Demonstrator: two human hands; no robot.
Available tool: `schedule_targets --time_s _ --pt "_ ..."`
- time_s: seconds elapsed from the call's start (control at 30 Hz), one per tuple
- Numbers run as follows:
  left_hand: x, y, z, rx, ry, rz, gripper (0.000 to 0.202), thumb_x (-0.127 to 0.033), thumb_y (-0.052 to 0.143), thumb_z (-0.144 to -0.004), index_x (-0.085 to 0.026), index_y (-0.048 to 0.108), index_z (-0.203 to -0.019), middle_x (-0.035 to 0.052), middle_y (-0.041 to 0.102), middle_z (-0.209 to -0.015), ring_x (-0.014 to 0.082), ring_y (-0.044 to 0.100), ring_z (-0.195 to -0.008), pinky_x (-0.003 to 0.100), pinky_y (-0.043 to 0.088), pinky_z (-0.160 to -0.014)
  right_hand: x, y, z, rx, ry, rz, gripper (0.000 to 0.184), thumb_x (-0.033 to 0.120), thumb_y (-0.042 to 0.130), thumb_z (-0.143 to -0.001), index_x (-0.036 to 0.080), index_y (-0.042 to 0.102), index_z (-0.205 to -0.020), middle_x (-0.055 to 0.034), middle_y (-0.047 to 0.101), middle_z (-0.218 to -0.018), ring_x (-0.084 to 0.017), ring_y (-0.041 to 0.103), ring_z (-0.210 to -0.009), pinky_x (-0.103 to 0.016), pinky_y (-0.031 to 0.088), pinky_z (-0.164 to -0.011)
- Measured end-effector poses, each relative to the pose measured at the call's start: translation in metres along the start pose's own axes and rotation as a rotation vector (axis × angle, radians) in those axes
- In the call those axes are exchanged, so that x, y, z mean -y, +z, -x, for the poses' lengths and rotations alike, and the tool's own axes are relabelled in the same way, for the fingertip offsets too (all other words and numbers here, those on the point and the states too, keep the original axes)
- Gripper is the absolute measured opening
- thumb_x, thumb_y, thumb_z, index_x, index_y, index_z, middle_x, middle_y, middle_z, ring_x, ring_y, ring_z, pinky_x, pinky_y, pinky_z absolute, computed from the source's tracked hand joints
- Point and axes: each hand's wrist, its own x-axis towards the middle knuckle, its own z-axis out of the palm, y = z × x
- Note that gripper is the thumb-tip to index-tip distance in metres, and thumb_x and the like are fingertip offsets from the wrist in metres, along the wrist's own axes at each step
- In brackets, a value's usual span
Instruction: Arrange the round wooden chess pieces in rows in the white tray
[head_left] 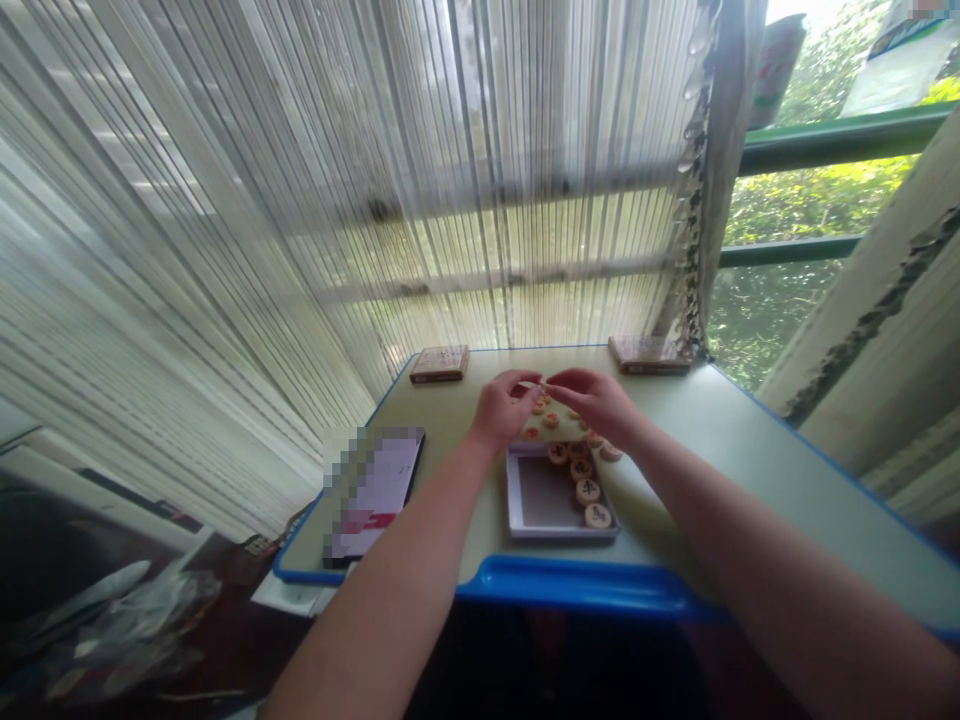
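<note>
Both hands meet over a heap of round wooden game discs (559, 425) on a pale green table (720, 440). My left hand (501, 408) has its fingers curled together at the top of the heap, and my right hand (592, 400) is curled the same way, fingertips touching the left ones. What they pinch is too small to make out. Just in front of the hands lies a shallow white box (540, 500) holding several discs (589, 490) along its right side.
A phone (375, 495) lies at the table's left front. Two flat wooden boxes stand at the far edge, one left (439, 363), one right (649, 354). The table has a blue rim (577, 585). String curtains (300, 200) hang behind; plastic bags (112, 620) lie low left.
</note>
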Motion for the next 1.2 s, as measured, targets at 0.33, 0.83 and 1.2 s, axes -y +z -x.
schedule_targets --time_s 0.33,0.83,1.2 --pt "0.001 -0.004 0.005 0.062 -0.065 0.076 0.034 -0.028 0.064 -0.074 -0.013 0.064 -0.104 0.0079 0.071 -0.089 0.016 0.066 -0.075 0.025 0.054 -0.067 -0.011 0.003 0.0 -0.01 -0.09 -0.074 0.032 0.039 0.065 -0.067 0.016 0.061 -0.089 -0.0078 0.068 -0.085 -0.015 0.062 -0.072 -0.027 0.049 -0.061" --pt "-0.002 -0.006 0.012 0.029 -0.024 -0.056 0.035 -0.029 0.064 -0.073 -0.015 0.065 -0.105 0.0066 0.071 -0.088 0.0145 0.066 -0.069 0.024 0.055 -0.064 -0.006 0.001 0.001 0.038 -0.092 -0.143 0.03 0.035 0.064 -0.067 0.016 0.063 -0.09 -0.007 0.068 -0.084 -0.015 0.062 -0.073 -0.027 0.051 -0.063" --pt "-0.019 -0.021 0.036 0.013 0.045 -0.184 0.029 -0.026 0.067 -0.069 -0.016 0.066 -0.096 0.0055 0.07 -0.088 0.0116 0.063 -0.063 0.022 0.052 -0.061 0.012 -0.002 0.018 0.148 -0.221 0.129 0.025 0.032 0.061 -0.071 0.019 0.068 -0.091 -0.005 0.067 -0.078 -0.014 0.057 -0.065 -0.028 0.048 -0.061"
